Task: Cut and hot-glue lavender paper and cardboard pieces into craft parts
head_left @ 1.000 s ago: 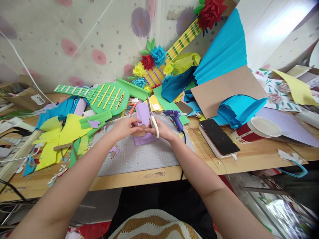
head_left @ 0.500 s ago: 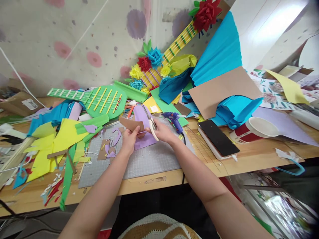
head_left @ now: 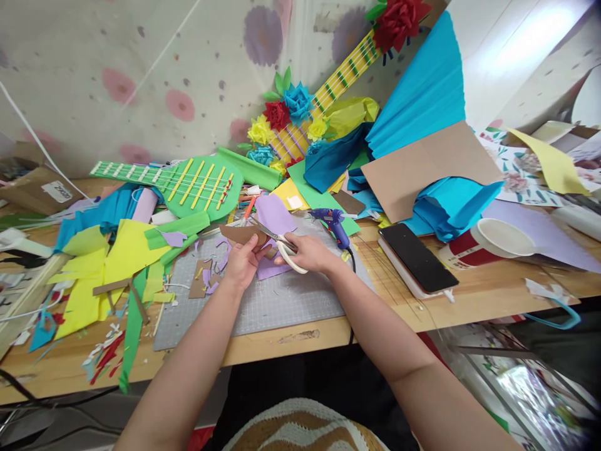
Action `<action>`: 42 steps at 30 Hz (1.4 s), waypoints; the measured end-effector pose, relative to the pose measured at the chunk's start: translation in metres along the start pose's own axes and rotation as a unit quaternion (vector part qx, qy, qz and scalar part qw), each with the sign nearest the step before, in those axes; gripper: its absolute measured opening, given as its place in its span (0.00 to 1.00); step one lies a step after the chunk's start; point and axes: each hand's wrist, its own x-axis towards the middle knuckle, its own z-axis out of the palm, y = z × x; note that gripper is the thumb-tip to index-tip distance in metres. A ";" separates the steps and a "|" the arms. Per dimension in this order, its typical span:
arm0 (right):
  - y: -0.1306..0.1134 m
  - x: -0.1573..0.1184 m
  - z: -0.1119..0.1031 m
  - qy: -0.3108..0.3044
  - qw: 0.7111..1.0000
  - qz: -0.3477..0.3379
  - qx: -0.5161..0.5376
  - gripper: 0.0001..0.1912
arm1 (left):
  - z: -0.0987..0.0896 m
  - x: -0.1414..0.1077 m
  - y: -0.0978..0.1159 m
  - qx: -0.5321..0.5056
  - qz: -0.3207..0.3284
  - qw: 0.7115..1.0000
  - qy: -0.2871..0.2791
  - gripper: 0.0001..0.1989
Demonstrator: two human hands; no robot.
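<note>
Pinched in my left hand [head_left: 243, 263] is a piece of brown cardboard [head_left: 238, 234], held up above the grey cutting mat [head_left: 291, 311]. My right hand [head_left: 307, 252] grips white-handled scissors [head_left: 291, 258], whose blades point left to the cardboard's edge. Whether the blades touch the cardboard I cannot tell. Behind and under the hands lies purple paper [head_left: 273, 214]. Purple and brown offcuts [head_left: 206, 279] are scattered on the mat to the left of my left hand. A blue hot glue gun [head_left: 334, 224] lies just beyond my right hand.
A green paper guitar [head_left: 201, 185] lies at the back left; a yellow one [head_left: 347, 74] with paper flowers leans on the wall. To the right are a phone [head_left: 417, 258], a paper cup [head_left: 488, 241] and a cardboard sheet [head_left: 427, 156]. Yellow paper [head_left: 131, 250] covers the left.
The scissors have swung from pointing up and away to pointing left at the cardboard. My left hand still holds the cardboard. The whole view has shifted slightly.
</note>
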 end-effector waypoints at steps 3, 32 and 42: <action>0.000 -0.001 0.000 0.014 1.000 0.002 0.002 0.28 | -0.001 0.000 0.001 -0.006 -0.008 1.000 -0.003 0.10; 0.002 -0.004 -0.004 -0.002 0.999 -0.021 -0.032 0.29 | -0.005 0.002 0.002 0.114 0.102 0.988 0.011 0.17; -0.003 -0.005 -0.004 0.011 0.998 -0.016 -0.066 0.30 | -0.005 0.003 0.003 0.101 0.085 0.991 -0.005 0.17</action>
